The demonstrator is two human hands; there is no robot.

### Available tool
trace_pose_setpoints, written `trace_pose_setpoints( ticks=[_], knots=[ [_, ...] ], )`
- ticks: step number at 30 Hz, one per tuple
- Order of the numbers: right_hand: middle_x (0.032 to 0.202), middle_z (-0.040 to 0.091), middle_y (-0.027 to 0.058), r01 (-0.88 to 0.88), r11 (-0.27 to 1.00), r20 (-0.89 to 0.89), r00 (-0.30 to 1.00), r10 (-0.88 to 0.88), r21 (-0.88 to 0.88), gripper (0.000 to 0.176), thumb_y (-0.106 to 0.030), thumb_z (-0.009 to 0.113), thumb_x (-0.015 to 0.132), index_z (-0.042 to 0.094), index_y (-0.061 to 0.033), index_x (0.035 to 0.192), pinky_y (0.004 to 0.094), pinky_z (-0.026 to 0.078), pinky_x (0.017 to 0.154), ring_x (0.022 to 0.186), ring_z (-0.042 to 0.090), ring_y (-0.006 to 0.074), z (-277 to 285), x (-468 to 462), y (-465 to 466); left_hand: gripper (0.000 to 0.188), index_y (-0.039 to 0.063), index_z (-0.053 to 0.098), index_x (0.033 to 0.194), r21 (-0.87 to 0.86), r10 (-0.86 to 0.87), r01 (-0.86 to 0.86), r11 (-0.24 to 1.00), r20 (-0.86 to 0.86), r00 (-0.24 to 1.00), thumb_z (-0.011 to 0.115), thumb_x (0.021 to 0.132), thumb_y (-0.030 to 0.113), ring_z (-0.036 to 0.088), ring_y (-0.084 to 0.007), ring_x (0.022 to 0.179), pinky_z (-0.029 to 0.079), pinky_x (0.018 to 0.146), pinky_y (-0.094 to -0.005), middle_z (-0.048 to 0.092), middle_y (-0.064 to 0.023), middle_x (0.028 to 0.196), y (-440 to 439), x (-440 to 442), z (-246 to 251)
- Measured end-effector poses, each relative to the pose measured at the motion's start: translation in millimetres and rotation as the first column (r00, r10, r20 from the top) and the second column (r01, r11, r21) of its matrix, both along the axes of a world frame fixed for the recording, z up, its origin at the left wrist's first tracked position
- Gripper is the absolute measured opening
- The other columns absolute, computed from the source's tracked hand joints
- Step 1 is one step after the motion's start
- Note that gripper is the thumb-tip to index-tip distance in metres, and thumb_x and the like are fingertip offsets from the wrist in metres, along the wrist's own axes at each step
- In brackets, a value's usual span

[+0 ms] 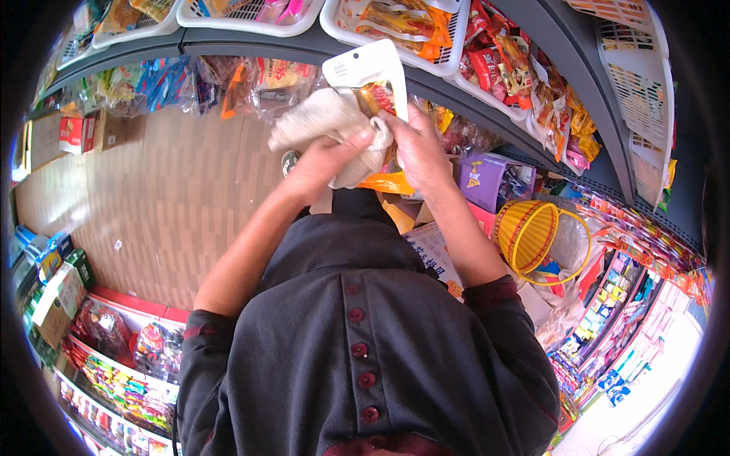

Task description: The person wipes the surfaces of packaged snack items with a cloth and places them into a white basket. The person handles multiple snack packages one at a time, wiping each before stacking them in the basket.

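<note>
In front of the shelf edge, my left hand (325,165) grips a light beige cloth (319,117), which is bunched up and partly covers a snack packet. My right hand (421,145) holds that packaged snack (393,68) by its side. The packet is white at the edge, with a hanging hole, a barcode label and a clear part showing brownish food. Part of the cloth lies between both hands, against the packet's front. Below them an orange packet (388,182) is partly visible; whether a hand holds it cannot be told.
White plastic baskets (336,34) of packaged snacks stand on the dark shelf (239,45) ahead. More packets sit beneath it. At the right are a yellow basket (524,236) and a purple box (482,182). Shelves of goods (125,376) stand at the lower left, beyond the floor (171,199).
</note>
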State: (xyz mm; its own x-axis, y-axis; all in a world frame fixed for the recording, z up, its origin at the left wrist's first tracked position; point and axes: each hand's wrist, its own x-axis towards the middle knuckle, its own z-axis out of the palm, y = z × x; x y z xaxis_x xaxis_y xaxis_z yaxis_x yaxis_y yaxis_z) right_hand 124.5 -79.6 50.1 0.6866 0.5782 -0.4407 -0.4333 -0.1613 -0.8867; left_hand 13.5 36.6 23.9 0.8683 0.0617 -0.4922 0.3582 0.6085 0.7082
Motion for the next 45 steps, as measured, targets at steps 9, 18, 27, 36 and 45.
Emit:
trace_pose_setpoints(
  ticks=[9, 18, 27, 36, 45],
  knots=[
    [0.1, 0.063, 0.0076, 0.181, 0.971, -0.134, 0.978, -0.161, 0.155, 0.024, -0.007, 0.057, 0.087, 0.058, 0.0023, 0.109, 0.0275, 0.048, 0.081, 0.089, 0.06, 0.0128, 4.5, 14.4, 8.7, 0.059, 0.0, 0.049, 0.122, 0.238, 0.065, -0.035, 0.971, -0.122, 0.99, 0.078, 0.075, 0.024, 0.054, -0.02, 0.103, 0.042, 0.091, -0.033, 0.057, -0.0102, 0.114, -35.7, -7.6, -13.3],
    [0.095, 0.061, 0.0043, 0.13, 0.99, -0.154, 0.981, -0.12, 0.057, 0.023, -0.011, 0.062, 0.086, 0.058, -0.0004, 0.106, 0.0251, 0.046, 0.078, 0.085, 0.057, 0.0104, -6.2, 3.5, 5.3, 0.058, 0.001, 0.05, 0.121, 0.517, -0.004, 0.067, 0.853, -0.122, 0.993, 0.078, 0.074, 0.022, 0.053, -0.0204, 0.105, 0.043, 0.09, -0.0339, 0.057, -0.0111, 0.112, -19.1, -19.3, -30.7],
    [0.098, 0.064, 0.0104, 0.113, 0.987, 0.177, 0.975, -0.133, 0.117, 0.031, -0.015, 0.065, 0.082, 0.058, 0.0, 0.108, 0.0286, 0.053, 0.077, 0.083, 0.065, 0.0179, 11.2, 97.8, -12.6, 0.067, 0.001, 0.05, 0.122, 0.742, -0.152, 0.142, 0.655, -0.055, 0.987, 0.078, 0.072, 0.036, 0.053, -0.0273, 0.109, 0.041, 0.093, -0.037, 0.056, -0.0172, 0.117, -22.5, -30.3, -27.0],
    [0.106, 0.061, 0.0197, -0.202, 0.869, 0.509, 0.741, 0.437, -0.452, 0.045, -0.024, 0.065, 0.08, 0.055, 0.0066, 0.111, 0.042, 0.043, 0.093, 0.103, 0.057, 0.0328, -11.9, 259.8, 45.8, 0.043, 0.003, 0.061, 0.107, 0.488, 0.109, -0.002, 0.873, -0.19, 0.976, 0.072, 0.079, 0.034, 0.06, -0.0236, 0.095, 0.045, 0.085, -0.034, 0.065, -0.0115, 0.102, -17.5, -28.4, -42.9],
    [0.105, 0.06, 0.0211, -0.077, 0.684, 0.576, 0.475, 0.665, -0.726, 0.038, -0.022, 0.061, 0.082, 0.056, 0.004, 0.108, 0.0441, 0.042, 0.091, 0.102, 0.056, 0.036, -86.6, 301.8, 90.9, 0.038, 0.005, 0.064, 0.105, 0.372, 0.067, 0.052, 0.927, -0.299, 0.952, 0.07, 0.081, 0.033, 0.061, -0.0195, 0.089, 0.046, 0.079, -0.0316, 0.066, -0.0092, 0.096, -20.6, -39.8, -36.2]
  ],
)
